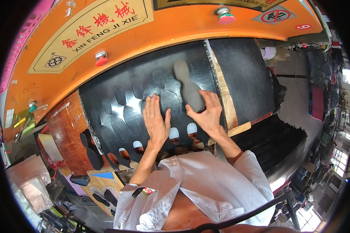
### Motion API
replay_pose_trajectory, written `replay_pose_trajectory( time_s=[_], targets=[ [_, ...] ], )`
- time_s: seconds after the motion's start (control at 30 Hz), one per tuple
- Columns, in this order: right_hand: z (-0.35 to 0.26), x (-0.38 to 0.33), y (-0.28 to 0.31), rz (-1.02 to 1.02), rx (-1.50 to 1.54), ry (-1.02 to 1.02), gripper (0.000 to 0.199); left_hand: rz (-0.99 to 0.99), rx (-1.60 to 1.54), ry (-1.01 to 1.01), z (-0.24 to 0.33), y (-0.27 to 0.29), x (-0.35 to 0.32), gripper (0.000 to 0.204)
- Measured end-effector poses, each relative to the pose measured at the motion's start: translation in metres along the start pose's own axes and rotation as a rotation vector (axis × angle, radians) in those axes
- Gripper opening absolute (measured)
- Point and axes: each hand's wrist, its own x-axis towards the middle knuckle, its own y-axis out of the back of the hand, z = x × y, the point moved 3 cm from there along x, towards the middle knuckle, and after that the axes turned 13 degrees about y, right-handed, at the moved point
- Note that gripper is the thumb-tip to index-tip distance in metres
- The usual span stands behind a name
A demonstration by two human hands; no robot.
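Observation:
A black sheet (pixel 105 85) with a dull shine lies before me, marked with several shoe-sole outlines side by side. Along its near edge run several rounded cut-outs. My left hand (pixel 154 122) rests flat on the sheet, fingers stretched out and thumb apart, over part of the outlines. To its right, a grey sole-shaped piece (pixel 186 79) lies lengthwise on the sheet. My right hand (pixel 208 116) grips its wider near end, thumb on the left side and fingers on the right. Whether it is a cutting die or a sole, I cannot tell.
Beyond the sheet stands an orange machine housing (pixel 175 27) with a red button (pixel 102 59) and a red-topped knob (pixel 225 16). Right lies another dark sheet (pixel 241 73), with ragged black material (pixel 268 139) nearer. Black sole pieces (pixel 92 153) rest left beside a reddish-brown board (pixel 68 132).

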Motion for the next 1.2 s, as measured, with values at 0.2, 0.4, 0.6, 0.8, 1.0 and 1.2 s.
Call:
replay_pose_trajectory(
  time_s=[0.2, 0.4, 0.6, 0.8, 1.0, 1.2],
  targets=[
    [-0.006, -0.001, -0.031, 0.004, -0.165, 0.032, 0.072, 0.176, -0.184, 0.005, -0.022, 0.026, -0.028, 0.04],
    [0.013, 0.036, -0.05, 0.063, -0.131, 0.046, 0.072, 0.361, -0.255, 0.11, -0.067, 0.036, -0.104, 0.03],
    [0.026, 0.097, -0.026, 0.163, 0.0, 0.133, 0.052, 0.534, -0.095, 0.091, -0.081, 0.006, -0.056, 0.029],
    [0.031, 0.197, 0.062, 0.42, 0.299, 0.128, 0.015, 0.531, -0.123, 0.278, -0.074, 0.01, 0.006, 0.036],
    [0.063, 0.158, 0.077, 0.174, 0.264, 0.126, 0.023, 0.495, -0.149, 0.2, -0.063, 0.032, 0.063, 0.031],
    [0.111, 0.085, 0.04, 0.109, -0.043, -0.07, 0.039, 0.429, -0.148, 0.33, -0.06, 0.035, 0.08, 0.031]
  ],
)
